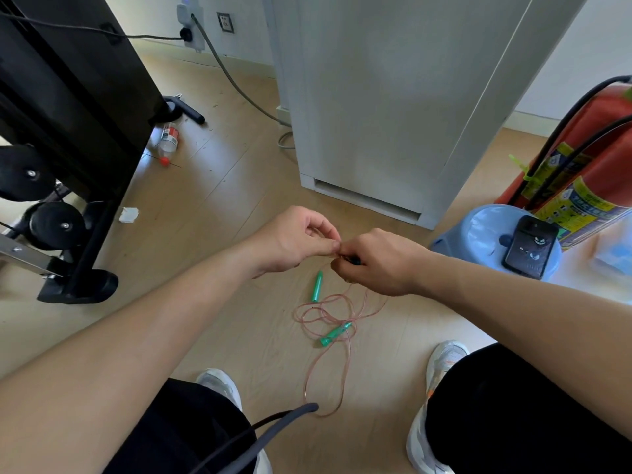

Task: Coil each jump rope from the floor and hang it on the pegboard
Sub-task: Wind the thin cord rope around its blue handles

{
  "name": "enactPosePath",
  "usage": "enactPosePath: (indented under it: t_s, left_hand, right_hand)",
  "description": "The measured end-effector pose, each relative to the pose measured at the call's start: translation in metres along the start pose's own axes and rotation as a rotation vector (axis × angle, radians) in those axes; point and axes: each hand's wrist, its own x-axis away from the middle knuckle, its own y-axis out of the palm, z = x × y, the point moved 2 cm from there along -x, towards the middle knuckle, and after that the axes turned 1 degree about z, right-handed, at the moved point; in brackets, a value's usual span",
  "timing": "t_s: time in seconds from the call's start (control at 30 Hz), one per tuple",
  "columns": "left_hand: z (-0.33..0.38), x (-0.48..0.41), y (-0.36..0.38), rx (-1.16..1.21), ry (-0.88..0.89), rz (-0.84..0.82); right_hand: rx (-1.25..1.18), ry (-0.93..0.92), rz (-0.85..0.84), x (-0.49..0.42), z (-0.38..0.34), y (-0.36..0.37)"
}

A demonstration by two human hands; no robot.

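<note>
Item, largest first: white cabinet point(376, 114), standing ahead of me on the wood floor point(222, 206). Black gym machine point(68, 97), far left. Red fire extinguisher point(602, 172), far right, leaning behind a blue plastic stool point(478, 230) that carries a dark phone point(530, 248). Left hand point(294, 241) and right hand point(379, 261), met fingertip to fingertip above the floor between my knees. The right hand is curled tight round a small dark thing I cannot identify, with thin strands of the pink jump rope point(325, 314) dropping from under it. The left hand is closed narrow, thumb against forefinger, and by my reading it pinches that same cord where it leaves the right fist. The rest of the rope lies loose on the floor just below and toward me from both hands, with a tangle of small loops nearest the grip and one long loop running back between my shoes. Upper green handle point(317, 285), just under the left hand, long axis pointing roughly away from me. Lower green handle point(335, 333), inside the tangle, lying diagonal. The slack sits below the right hand, so I judge the next coil must be drawn upward from there. The pegboard is not in view.
</note>
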Motion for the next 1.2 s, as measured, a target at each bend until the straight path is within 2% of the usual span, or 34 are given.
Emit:
enactPosePath:
  t_s: [0.1,0.17,0.27,0.37,0.67,0.9,1.2]
  left_hand:
    - [-0.002,-0.002,-0.005,-0.06,0.007,0.018]
    - [-0.003,-0.003,-0.01,-0.054,-0.007,0.014]
    - [-0.007,-0.006,-0.016,-0.058,-0.041,-0.006]
    - [-0.008,-0.005,-0.009,-0.14,0.001,-0.019]
    - [-0.01,-0.002,-0.01,-0.235,0.113,0.107]
    - [-0.01,-0.004,-0.007,-0.37,0.06,0.102]
    - [-0.01,-0.012,-0.008,-0.425,0.039,0.154]
  right_hand:
    - [0.191,-0.009,0.034,0.002,0.005,-0.005]
    - [0.212,-0.009,0.032,0.001,0.008,-0.007]
    - [0.129,-0.055,0.011,-0.003,0.006,-0.009]
    - [0.042,-0.108,0.061,-0.002,0.001,-0.007]
    - [-0.139,-0.04,0.087,0.005,-0.006,-0.011]
    - [0.123,-0.008,0.189,0.014,-0.001,-0.006]
    - [0.121,0.064,0.193,0.025,0.0,-0.015]
